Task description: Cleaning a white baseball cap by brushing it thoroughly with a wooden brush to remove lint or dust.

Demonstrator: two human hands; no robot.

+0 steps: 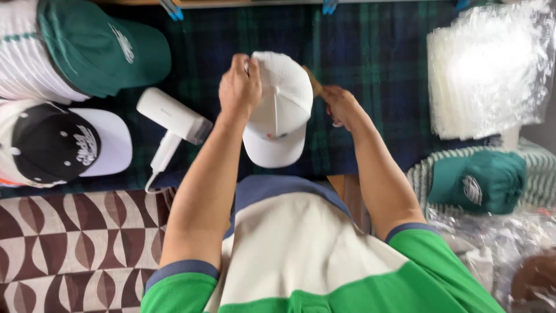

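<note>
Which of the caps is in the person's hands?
The all-white cap at the centre, held by the left hand; the two green caps and the black-and-white one lie apart at the sides.

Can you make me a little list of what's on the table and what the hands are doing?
Left hand: grips the back of the white cap.
Right hand: at the cap's right edge, holding a thin brown stick; what the stick is cannot be told.
Table cover: dark green and blue plaid.
Left of the cap: white hand steamer, green cap, black and white cap.
Right side: stack of clear bags, another green cap.
</note>
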